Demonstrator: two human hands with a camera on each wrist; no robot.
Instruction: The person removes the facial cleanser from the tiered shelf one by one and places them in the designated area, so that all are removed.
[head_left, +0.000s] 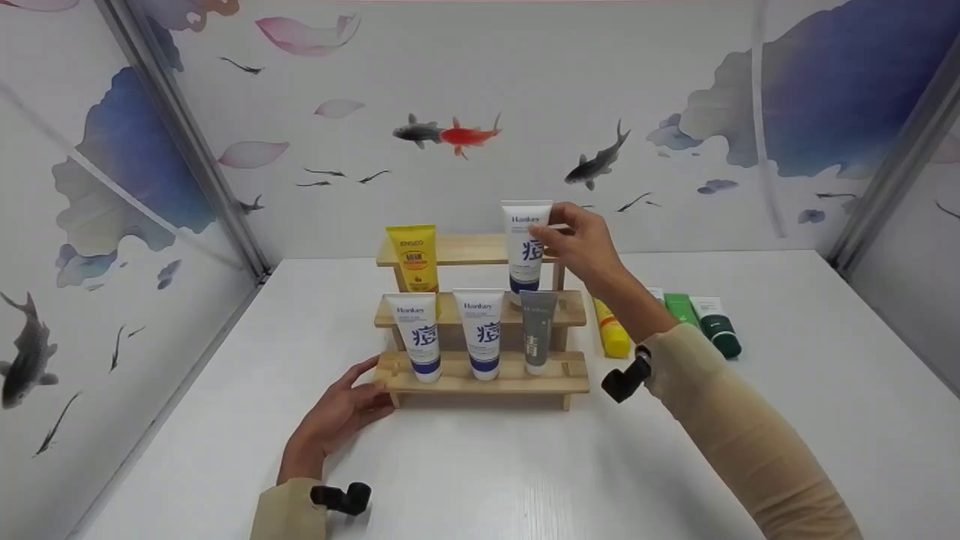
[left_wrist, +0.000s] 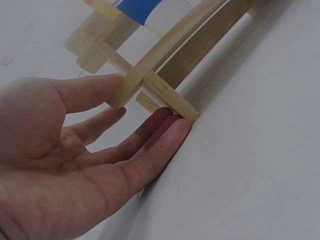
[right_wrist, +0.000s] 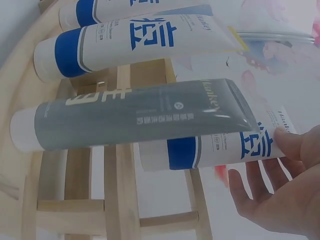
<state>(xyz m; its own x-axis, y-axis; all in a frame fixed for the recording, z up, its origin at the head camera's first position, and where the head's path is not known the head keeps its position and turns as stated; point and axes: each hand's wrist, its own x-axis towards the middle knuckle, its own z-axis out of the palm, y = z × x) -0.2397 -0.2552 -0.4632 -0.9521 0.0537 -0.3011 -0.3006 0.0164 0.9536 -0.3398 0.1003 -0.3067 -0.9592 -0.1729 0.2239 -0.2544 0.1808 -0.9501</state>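
Behind the grey tube (head_left: 538,330), toward the right end of the wooden rack (head_left: 472,251), the held tube (head_left: 520,256) stands nearly upright, white, with its blue-banded cap end down and its flat crimped end up. From its right side the right hand (head_left: 589,241) pinches the upper part, thumb across the printed face and fingers behind, so the long axis runs down and away from the grip toward the middle shelf (head_left: 511,313). Whether the cap touches that shelf or sits just off it, I cannot tell. Clearly the right hand is the nearer one; the left hand (head_left: 349,401) is well apart, at the rack's front left corner, gripping it with thumb against the shelf end and fingertips at the foot. That leaves the grey tube, upright on the front shelf (head_left: 454,366), as the close neighbour: it overlaps the cap in the head view. Farther left on the middle shelf stands the yellow tube (head_left: 415,259), well apart.
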